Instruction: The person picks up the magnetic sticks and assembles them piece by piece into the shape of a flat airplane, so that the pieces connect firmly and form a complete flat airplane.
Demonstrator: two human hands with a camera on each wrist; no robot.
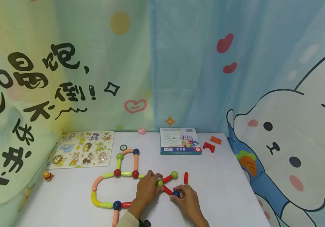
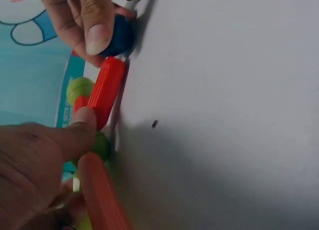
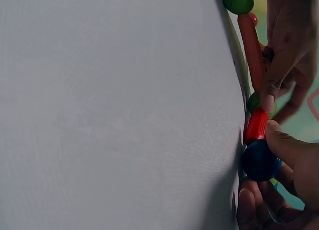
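Note:
On the white table lies a figure of coloured rods and balls, with a red ball [image 1: 117, 172] and a yellow curved rod [image 1: 95, 199] in its left part. My left hand [image 1: 148, 188] pinches a green ball [image 1: 160, 183] at the figure's right end, its thumb by a red rod [image 2: 107, 88]. My right hand [image 1: 189, 201] holds a dark blue ball [image 3: 261, 160] between thumb and fingers. That ball sits at the free end of the red rod. A second red rod [image 1: 167, 179] runs from the pinched joint to another green ball [image 1: 174, 175].
A loose red rod [image 1: 186, 178] lies beyond my right hand. At the back are a toy box [image 1: 179, 142], two orange-red blocks [image 1: 209, 147] and an animal picture board [image 1: 83, 149]. A small bear figure [image 1: 48, 176] stands at the left. Printed curtains hang behind.

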